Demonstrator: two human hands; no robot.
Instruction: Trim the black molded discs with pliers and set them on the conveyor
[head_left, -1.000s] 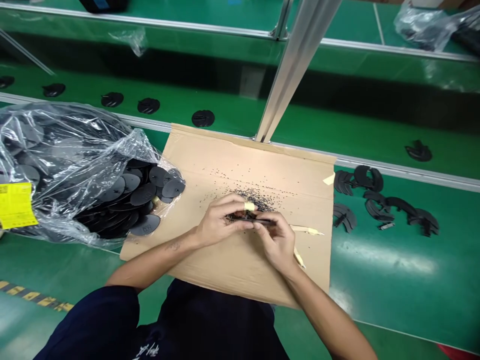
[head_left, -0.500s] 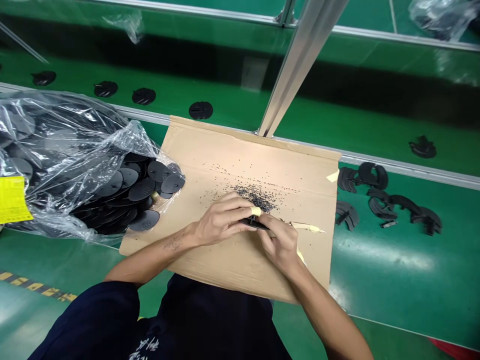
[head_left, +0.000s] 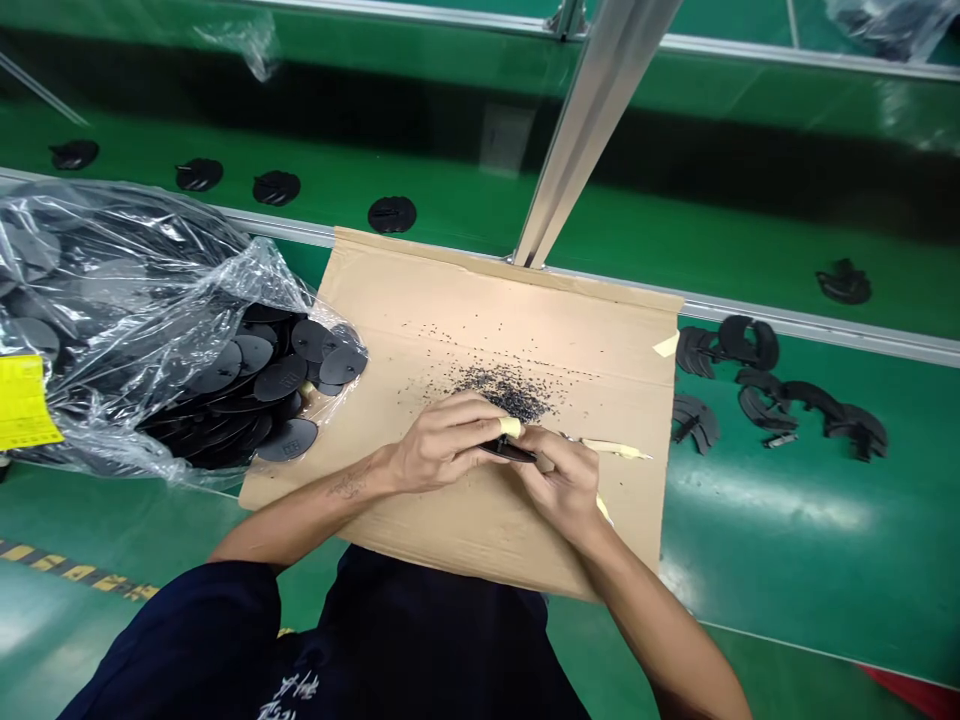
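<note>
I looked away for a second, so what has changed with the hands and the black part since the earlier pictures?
The right hand's fingers have moved in beside the left hand's yellow-wrapped fingertip. The black part shows less between them. Nothing visibly let go or newly taken. The bag and curved pieces stayed put.

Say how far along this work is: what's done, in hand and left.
Done: tiny black bits lie spread on the cardboard; finished pieces can't be told apart. In hand: the left hand and right hand hold a dark piece. Probably left: many discs in the plastic bag.
</note>
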